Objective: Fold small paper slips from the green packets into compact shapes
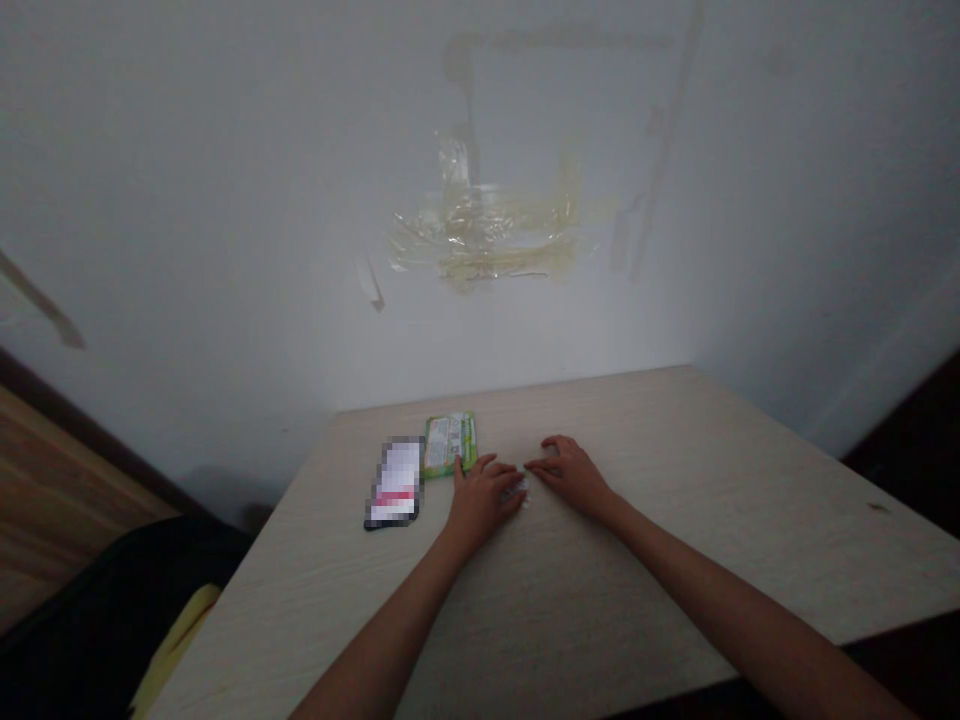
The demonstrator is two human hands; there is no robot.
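One camera supplies the head view. It is worn on the person's head and faces forward and down, across the table [660, 560] toward the wall [247, 200] behind it. The wall fills the upper half of the frame; the tabletop fills the lower middle. The forearms [697, 590] enter at the bottom edge, nearest the lens. The left hand [484, 500] and right hand [576, 480] lie farther off, below centre. The field is wide, taking in both sides of the table.
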